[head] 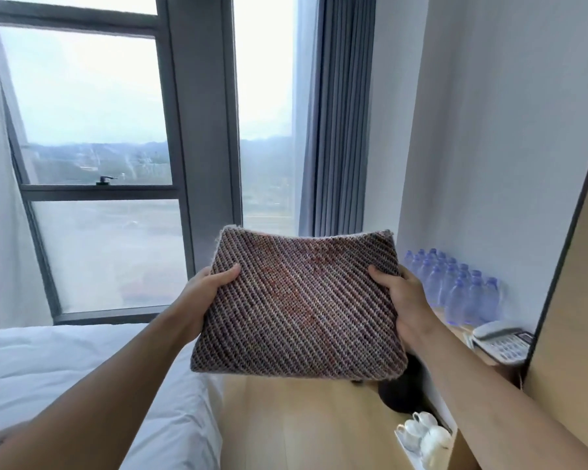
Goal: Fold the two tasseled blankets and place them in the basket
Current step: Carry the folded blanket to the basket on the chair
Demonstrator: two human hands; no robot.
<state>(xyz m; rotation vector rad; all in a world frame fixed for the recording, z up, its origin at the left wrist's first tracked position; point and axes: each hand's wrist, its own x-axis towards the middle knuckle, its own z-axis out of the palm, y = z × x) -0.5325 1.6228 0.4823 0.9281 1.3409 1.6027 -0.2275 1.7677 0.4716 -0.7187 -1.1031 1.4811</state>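
This is a hotel room. A bed with white linen stands by a tall window with grey curtains. The side worktop carries bottled water, a desk telephone and white teacups.

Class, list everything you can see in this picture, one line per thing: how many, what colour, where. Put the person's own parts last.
folded blanket: one, brown-and-red weave, held in the air, centre
bed: one, white, lower left
window: one, grey frame, left
curtain: one, grey-blue, right of window
water bottles: many, clear with blue caps, on desk at right
telephone: one, grey, beside bottles
cups: a few, white, lower right
left hand: one, grip on blanket's left edge
right hand: one, grip on right edge
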